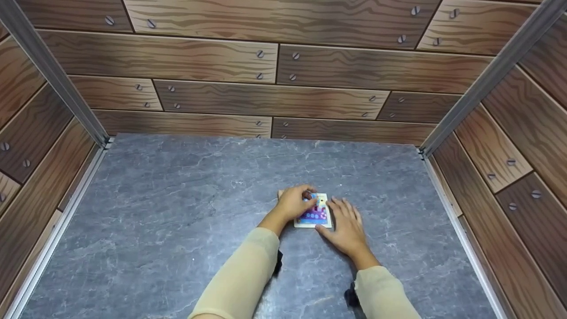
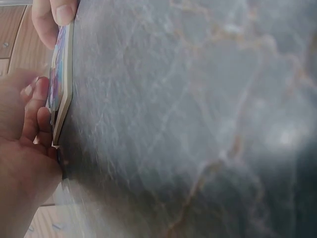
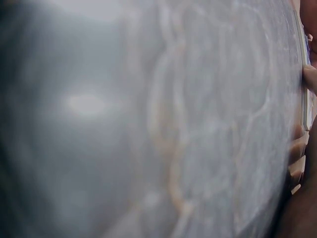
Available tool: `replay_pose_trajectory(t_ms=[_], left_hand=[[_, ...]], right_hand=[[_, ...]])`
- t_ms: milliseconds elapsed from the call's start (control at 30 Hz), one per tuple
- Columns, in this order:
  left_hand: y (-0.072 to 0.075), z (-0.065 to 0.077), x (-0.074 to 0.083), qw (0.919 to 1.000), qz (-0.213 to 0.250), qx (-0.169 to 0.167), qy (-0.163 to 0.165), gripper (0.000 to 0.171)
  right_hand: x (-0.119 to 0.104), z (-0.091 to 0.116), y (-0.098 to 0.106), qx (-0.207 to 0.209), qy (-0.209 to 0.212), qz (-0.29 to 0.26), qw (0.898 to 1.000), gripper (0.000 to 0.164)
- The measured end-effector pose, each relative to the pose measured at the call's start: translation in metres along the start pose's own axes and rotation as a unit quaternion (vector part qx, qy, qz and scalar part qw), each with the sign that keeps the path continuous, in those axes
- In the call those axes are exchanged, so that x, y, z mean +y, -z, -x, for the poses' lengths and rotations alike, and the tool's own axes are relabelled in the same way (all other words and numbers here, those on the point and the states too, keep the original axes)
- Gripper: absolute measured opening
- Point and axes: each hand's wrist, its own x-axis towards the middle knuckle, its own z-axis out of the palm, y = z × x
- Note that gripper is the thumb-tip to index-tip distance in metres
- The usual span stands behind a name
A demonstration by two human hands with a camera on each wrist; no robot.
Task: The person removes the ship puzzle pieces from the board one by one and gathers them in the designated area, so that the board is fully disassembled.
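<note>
A small flat board (image 1: 313, 221) with a pale rim and a bright pink, blue and yellow picture lies on the grey marbled surface. My left hand (image 1: 294, 203) reaches over its left side, fingers bent and thumb low over the picture; I cannot tell whether it pinches a small piece there. A pale edge (image 1: 280, 193) pokes out behind this hand. My right hand (image 1: 347, 228) lies along the right side, fingers extended, its thumb at the lower right corner. In the left wrist view the right thumb (image 2: 64, 14) touches the board's pale side (image 2: 68, 64).
Wood-print panels (image 1: 274, 99) stand at the back and on both sides. Grey metal posts (image 1: 487, 79) rise at the back corners, and pale rails (image 1: 465, 239) run along the side edges of the marbled surface (image 1: 177, 199).
</note>
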Motion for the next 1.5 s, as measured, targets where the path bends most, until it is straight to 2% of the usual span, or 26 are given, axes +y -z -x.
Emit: replay_pose_trajectory(t_ms=[167, 333, 467, 600, 733, 833, 1033, 1233, 1500], left_hand=[[0.004, 0.002, 0.000, 1.0000, -0.004, -0.001, 0.004, 0.041], [0.005, 0.005, -0.002, 0.9998, -0.012, 0.012, 0.004, 0.037], [0.006, 0.007, -0.007, 0.9997, 0.000, 0.019, -0.013, 0.035], [0.010, 0.008, -0.013, 0.9986, 0.044, 0.022, -0.022, 0.038], [0.017, 0.008, -0.019, 0.9939, 0.105, 0.022, -0.027, 0.039], [0.024, 0.009, -0.023, 0.9916, 0.124, 0.021, -0.030, 0.037], [0.039, 0.009, -0.034, 0.9957, 0.091, 0.015, -0.008, 0.035], [0.054, 0.014, -0.049, 0.9995, 0.029, 0.005, -0.013, 0.037], [0.070, 0.024, -0.066, 0.9999, -0.010, -0.012, 0.000, 0.033]], right_hand=[[-0.003, -0.002, -0.001, 0.005, 0.009, -0.001, 1.000, 0.085], [-0.007, -0.002, -0.001, 0.007, 0.013, -0.007, 1.000, 0.086], [-0.010, -0.003, -0.001, 0.010, 0.017, -0.006, 1.000, 0.086], [-0.011, -0.003, -0.001, 0.010, 0.018, -0.005, 1.000, 0.086], [-0.010, -0.003, -0.002, 0.004, 0.013, -0.006, 1.000, 0.087], [-0.009, -0.003, -0.001, 0.000, 0.008, -0.008, 1.000, 0.087], [-0.008, -0.004, 0.001, 0.004, 0.008, -0.009, 1.000, 0.087], [-0.004, -0.003, 0.000, -0.003, 0.000, -0.006, 1.000, 0.089], [0.001, -0.002, -0.001, 0.006, 0.005, -0.006, 1.000, 0.088]])
